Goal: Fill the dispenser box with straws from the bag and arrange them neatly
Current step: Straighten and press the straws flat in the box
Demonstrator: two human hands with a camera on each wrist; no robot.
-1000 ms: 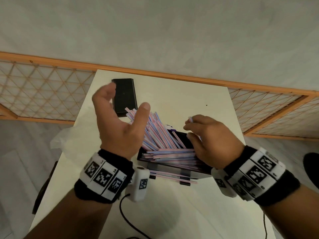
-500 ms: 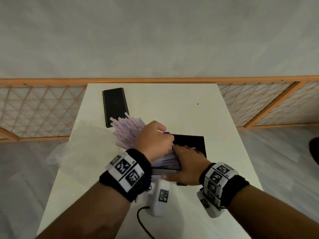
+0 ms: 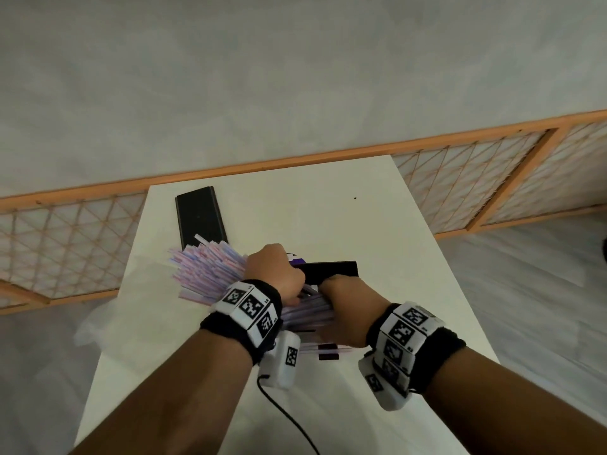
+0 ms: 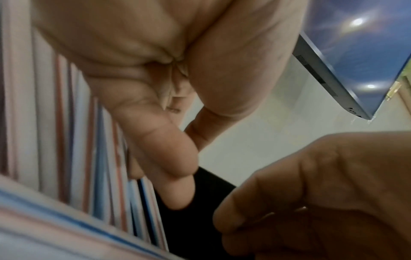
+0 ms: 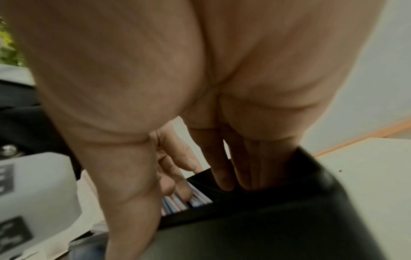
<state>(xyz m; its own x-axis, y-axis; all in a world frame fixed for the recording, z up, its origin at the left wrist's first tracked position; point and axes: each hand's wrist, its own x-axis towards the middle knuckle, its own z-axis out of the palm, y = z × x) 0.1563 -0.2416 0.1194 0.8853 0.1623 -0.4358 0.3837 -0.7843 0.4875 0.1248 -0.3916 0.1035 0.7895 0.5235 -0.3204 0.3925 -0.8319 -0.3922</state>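
Straws are gathered over a black dispenser box by two hands on a white table.

A bundle of striped straws (image 3: 210, 274) is gripped by the left hand (image 3: 274, 274), its fingers curled round them; their free ends fan out to that hand's left, while their near ends lie in the dispenser box (image 3: 331, 270) under both hands. From the head view the right hand (image 3: 345, 310) is seen only from behind; the right wrist view shows its straight fingers (image 5: 220, 174) reaching into the box and its thumb laid along the near wall. The left wrist view alone shows a tablet-like screen (image 4: 364, 58) beyond the left hand. A black lid (image 3: 200, 218) lies beyond the straw ends. Since half a second ago both grips are kept, and the bundle has swung slightly leftward.
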